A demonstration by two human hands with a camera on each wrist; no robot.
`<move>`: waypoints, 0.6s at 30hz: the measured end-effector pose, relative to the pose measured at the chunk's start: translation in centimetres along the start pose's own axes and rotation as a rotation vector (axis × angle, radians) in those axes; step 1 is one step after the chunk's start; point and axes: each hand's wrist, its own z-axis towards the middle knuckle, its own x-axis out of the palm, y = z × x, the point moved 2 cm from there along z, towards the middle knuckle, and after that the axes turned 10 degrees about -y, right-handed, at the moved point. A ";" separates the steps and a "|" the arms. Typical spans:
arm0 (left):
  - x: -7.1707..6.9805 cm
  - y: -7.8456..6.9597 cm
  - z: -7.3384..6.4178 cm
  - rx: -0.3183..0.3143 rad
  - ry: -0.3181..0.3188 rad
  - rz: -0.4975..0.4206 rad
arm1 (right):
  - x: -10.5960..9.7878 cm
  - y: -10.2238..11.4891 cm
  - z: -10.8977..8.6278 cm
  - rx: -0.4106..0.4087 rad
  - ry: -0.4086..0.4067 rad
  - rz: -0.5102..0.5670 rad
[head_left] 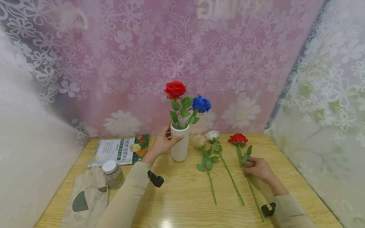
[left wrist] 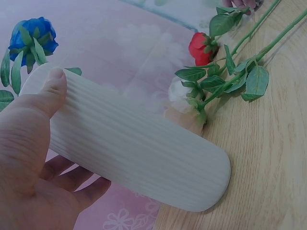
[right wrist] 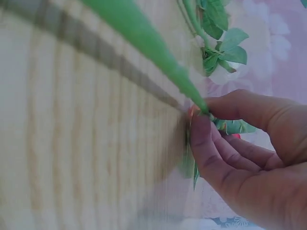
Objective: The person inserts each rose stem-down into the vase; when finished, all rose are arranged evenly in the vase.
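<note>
A white ribbed vase (head_left: 180,146) stands upright on the table, bearing a red rose (head_left: 175,89) and a blue rose (head_left: 201,104). My left hand (head_left: 163,143) grips the vase near its rim, thumb across the front; the left wrist view shows the thumb (left wrist: 55,88) on the ribbed wall. At the right, my right hand (head_left: 259,170) pinches the stem of another red rose (head_left: 238,138) just below its leaves. In the right wrist view thumb and forefinger meet on the green stem (right wrist: 158,52). A cream rose (head_left: 199,141) and a white rose (head_left: 212,136) lie between the hands.
Left of the vase lies a printed fertilizer bag (head_left: 117,152). A clear jar with a white lid (head_left: 113,174) stands before it, beside pale gloves (head_left: 85,198). A pink floral curtain (head_left: 148,57) hangs behind the wooden table (head_left: 182,202).
</note>
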 end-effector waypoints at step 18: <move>0.0 -0.2 -0.1 0.003 0.005 0.009 | -1.7 4.9 0.6 0.099 -0.005 0.485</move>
